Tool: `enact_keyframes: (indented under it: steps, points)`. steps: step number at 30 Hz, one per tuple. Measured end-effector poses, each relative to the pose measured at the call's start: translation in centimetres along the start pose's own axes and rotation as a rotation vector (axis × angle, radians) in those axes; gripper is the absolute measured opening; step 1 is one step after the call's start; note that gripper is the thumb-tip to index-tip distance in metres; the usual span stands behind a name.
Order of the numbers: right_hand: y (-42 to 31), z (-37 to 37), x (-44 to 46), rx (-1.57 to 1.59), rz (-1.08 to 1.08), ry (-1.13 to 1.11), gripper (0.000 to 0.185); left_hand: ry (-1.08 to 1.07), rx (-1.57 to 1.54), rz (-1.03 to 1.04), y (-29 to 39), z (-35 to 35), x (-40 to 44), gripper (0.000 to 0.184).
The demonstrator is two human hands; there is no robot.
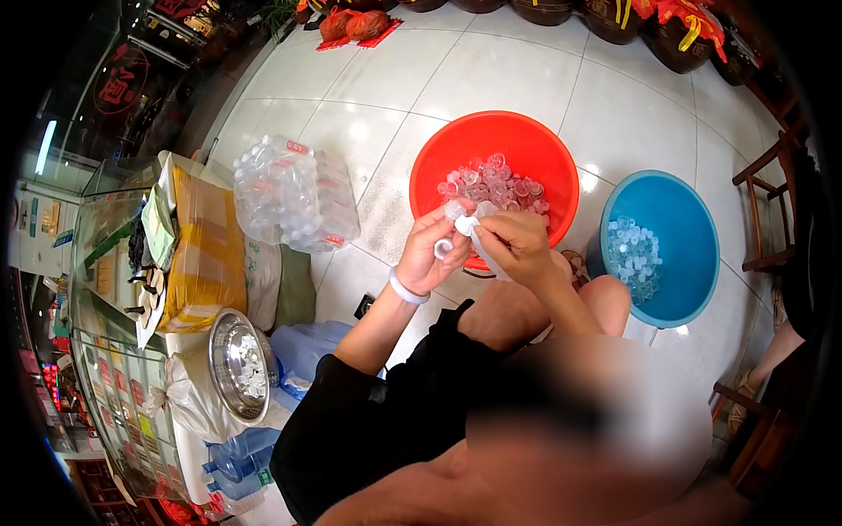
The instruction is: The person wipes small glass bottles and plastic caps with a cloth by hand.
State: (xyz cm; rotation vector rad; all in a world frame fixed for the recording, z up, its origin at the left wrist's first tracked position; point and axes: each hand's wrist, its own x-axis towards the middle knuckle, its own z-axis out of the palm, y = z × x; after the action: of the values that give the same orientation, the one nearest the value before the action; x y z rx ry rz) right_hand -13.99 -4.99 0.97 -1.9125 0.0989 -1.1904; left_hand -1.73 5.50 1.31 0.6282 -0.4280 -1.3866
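Observation:
My left hand (427,254), with a pale bangle (407,287) on its wrist, is closed round a small clear stopper-like piece (454,210). A white ring-shaped piece (444,249) also shows at its fingers. Close against it, my right hand (517,248) pinches a small white cap-like piece (467,225), which meets the clear one. Something pale and thin by the right fingers is too blurred to name. Both hands are over the near rim of a red basin (438,140), which has many clear pieces (495,181) in it.
A blue basin (693,254) on the right holds white and clear small pieces (633,254). Left are wrapped bottles (294,193), a taped carton (206,250) and a metal bowl (230,329) of white pieces. Dark jars (544,9) line the back; another person's leg (767,359) is far right.

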Motion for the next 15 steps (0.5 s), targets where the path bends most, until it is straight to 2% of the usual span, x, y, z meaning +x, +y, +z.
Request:
enact_keyframes:
  steps: [15]
  points:
    - [0.19,0.49,0.08,-0.119,-0.075,0.029,0.005,0.098,-0.001,0.049,-0.31,-0.03,-0.02,0.026]
